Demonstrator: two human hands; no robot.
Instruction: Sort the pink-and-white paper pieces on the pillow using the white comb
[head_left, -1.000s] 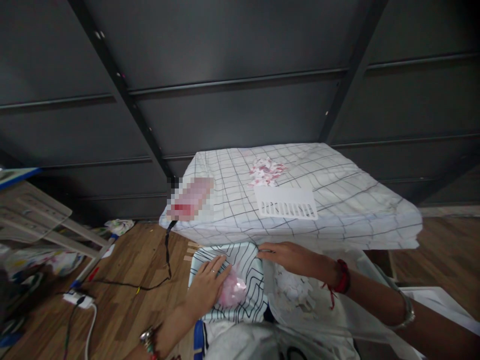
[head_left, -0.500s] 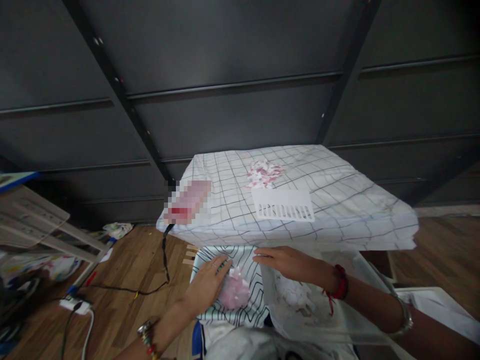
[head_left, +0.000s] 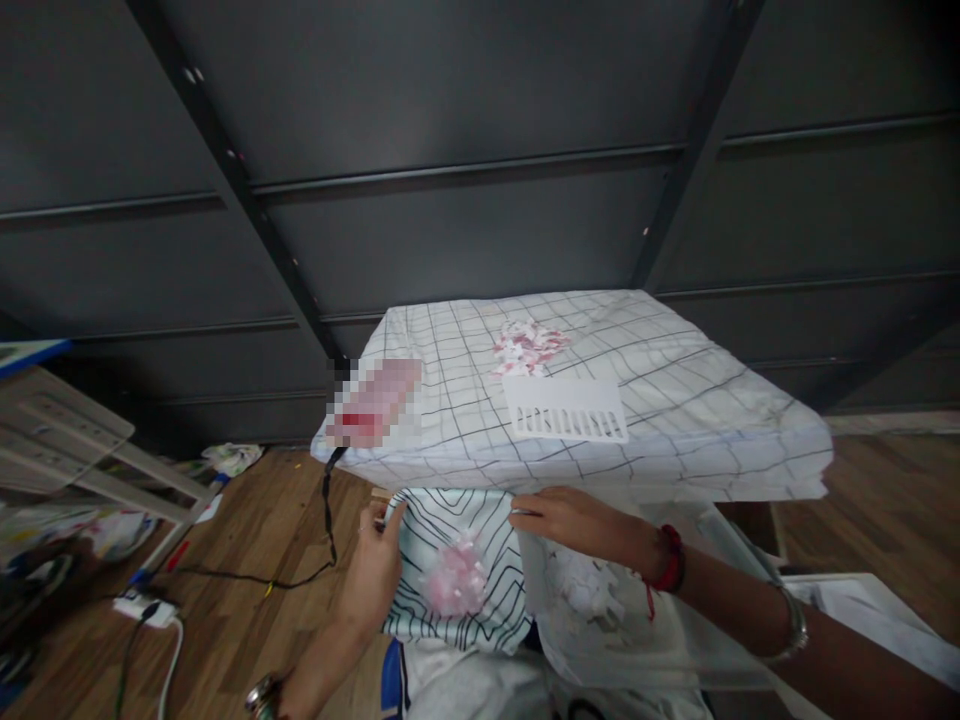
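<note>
Pulled out in front of my lap is a pale blue cloth [head_left: 501, 560] with black wavy lines. A small heap of shiny pink and white pieces [head_left: 459, 578] rests on it. My left hand [head_left: 375, 560] is closed on the cloth's left edge near the far corner, thumb on the inner side. At the far right corner, my right hand [head_left: 570, 518] has its fingers bent over the cloth's edge; the fingertips are partly hidden. Below my right forearm is a clear plastic bin [head_left: 652, 655] holding white scraps [head_left: 589, 585].
Ahead stands a table under a white checked cloth [head_left: 697, 400]. On it lie pink and white paper bits [head_left: 529, 345], a white slotted plastic piece [head_left: 566, 408] and a blurred-out pinkish object [head_left: 375, 405] with a black cable. A power strip [head_left: 146, 608] lies on the floor at left.
My left hand has moved left from beside the pink heap to the cloth's left edge and closed on it. The heap has shifted slightly left. My right hand has hardly moved.
</note>
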